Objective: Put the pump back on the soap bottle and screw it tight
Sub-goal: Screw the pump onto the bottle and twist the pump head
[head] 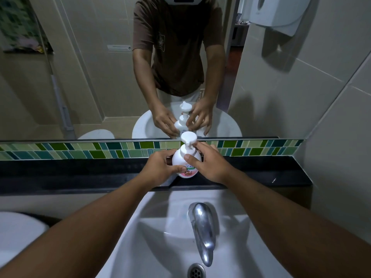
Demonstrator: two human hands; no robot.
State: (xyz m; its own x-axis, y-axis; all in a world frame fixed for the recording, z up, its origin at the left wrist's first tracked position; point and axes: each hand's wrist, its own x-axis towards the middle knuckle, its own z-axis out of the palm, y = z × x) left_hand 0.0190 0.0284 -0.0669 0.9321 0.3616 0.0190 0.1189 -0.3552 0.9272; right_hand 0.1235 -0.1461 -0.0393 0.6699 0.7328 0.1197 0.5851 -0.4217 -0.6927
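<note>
A white soap bottle [181, 160] with a pink and green label stands upright on the black ledge [80, 173] behind the sink. Its white pump [188, 138] sits on the neck, head up. My left hand [158, 168] wraps the bottle's left side, thumb on the label. My right hand [208, 162] is on the right side, with thumb and fingers pinching the pump's collar [184, 150] at the neck. The bottle's lower right is hidden by my right hand.
Below the ledge is a white sink [152, 227] with a chrome tap [202, 227] and drain [196, 270]. A mirror [90, 77] above a green tile strip [80, 150] reflects me and the bottle. A paper dispenser [279, 13] hangs on the right wall.
</note>
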